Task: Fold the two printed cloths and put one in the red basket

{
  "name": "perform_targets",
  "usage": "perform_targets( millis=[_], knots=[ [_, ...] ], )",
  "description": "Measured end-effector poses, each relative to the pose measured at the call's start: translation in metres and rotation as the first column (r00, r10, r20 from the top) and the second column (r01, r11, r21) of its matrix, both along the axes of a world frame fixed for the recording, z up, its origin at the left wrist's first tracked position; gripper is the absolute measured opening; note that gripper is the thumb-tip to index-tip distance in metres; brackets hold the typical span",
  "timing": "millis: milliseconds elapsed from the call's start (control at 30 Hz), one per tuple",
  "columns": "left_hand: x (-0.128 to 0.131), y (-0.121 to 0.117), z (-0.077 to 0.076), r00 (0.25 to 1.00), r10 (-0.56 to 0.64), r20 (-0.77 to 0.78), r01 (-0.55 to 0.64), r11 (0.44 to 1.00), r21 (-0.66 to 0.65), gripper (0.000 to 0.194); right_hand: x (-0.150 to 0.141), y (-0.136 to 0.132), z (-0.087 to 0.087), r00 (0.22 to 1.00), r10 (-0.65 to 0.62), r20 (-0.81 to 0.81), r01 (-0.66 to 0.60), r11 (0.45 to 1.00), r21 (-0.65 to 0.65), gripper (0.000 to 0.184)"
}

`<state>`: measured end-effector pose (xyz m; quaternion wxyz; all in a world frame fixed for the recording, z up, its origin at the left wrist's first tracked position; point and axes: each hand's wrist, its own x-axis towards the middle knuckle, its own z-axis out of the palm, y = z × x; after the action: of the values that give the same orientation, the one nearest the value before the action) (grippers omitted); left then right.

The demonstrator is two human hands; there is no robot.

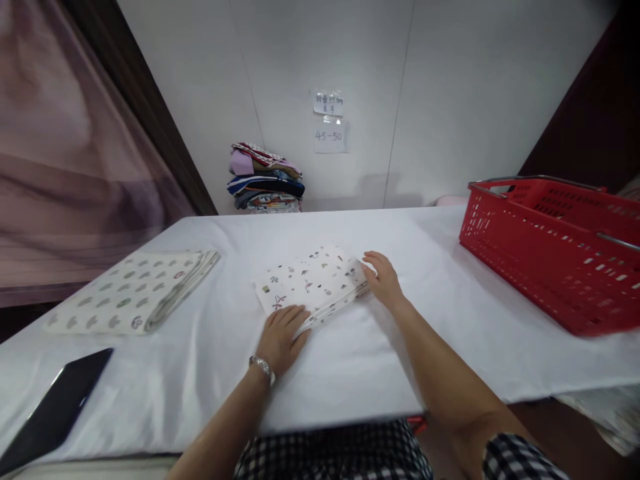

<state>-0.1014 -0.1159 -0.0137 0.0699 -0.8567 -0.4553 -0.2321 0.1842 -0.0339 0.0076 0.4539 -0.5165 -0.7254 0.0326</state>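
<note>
- The folded patterned cloth [313, 277] lies mid-table on the white tablecloth [210, 380]; its near-left corner is hidden under the left hand [283, 340].
- The left hand lies flat on it, thumb apart from the fingers along the layered near edge.
- The right hand [385, 285] curls at the right corner; whether it pinches the fabric, I cannot tell.
- A flat black object [60, 403] at lower left is cut off by the frame, near a folded grey-print cloth [120, 293].
- The red basket [540, 260] runs out at right, its inside mostly hidden.
- The upper note [329, 103] is hard to read; the lower [330, 137] says "45-50".
</note>
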Motion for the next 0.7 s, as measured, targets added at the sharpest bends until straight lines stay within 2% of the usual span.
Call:
perform_targets(
  millis=[33, 100, 167, 233, 533, 700],
  knots=[
    [0.0, 0.0, 0.0, 1.0, 0.001, -0.001, -0.001, 1.0, 0.0, 0.034, -0.004, -0.002, -0.001, 0.997, 0.046, 0.065, -0.044, 0.999, -0.022, 0.032],
    [0.0, 0.0, -0.001, 1.0, 0.002, -0.005, -0.002, 1.0, -0.005, 0.034, -0.01, -0.005, -0.004, 0.968, 0.127, 0.217, -0.091, 0.982, -0.167, 0.036],
    [0.0, 0.0, 0.0, 1.0, 0.008, -0.012, -0.008, 1.0, -0.013, 0.034, -0.013, -0.005, -0.009, 0.927, 0.178, 0.329, -0.06, 0.939, -0.337, 0.039],
    [0.001, 0.0, 0.0, 1.0, 0.009, -0.019, -0.01, 1.0, -0.02, 0.034, -0.014, -0.004, -0.012, 0.905, 0.189, 0.38, -0.013, 0.907, -0.42, 0.041],
    [0.001, -0.004, 0.002, 0.999, 0.026, 0.045, -0.023, 0.997, -0.071, 0.036, -0.012, -0.003, -0.011, 0.897, 0.193, 0.397, -0.011, 0.909, -0.418, 0.042],
    [0.004, -0.001, 0.023, 0.992, 0.076, 0.1, -0.064, 0.991, -0.118, 0.035, -0.01, -0.001, -0.013, 0.889, 0.195, 0.414, -0.01, 0.913, -0.408, 0.044]
  ],
)
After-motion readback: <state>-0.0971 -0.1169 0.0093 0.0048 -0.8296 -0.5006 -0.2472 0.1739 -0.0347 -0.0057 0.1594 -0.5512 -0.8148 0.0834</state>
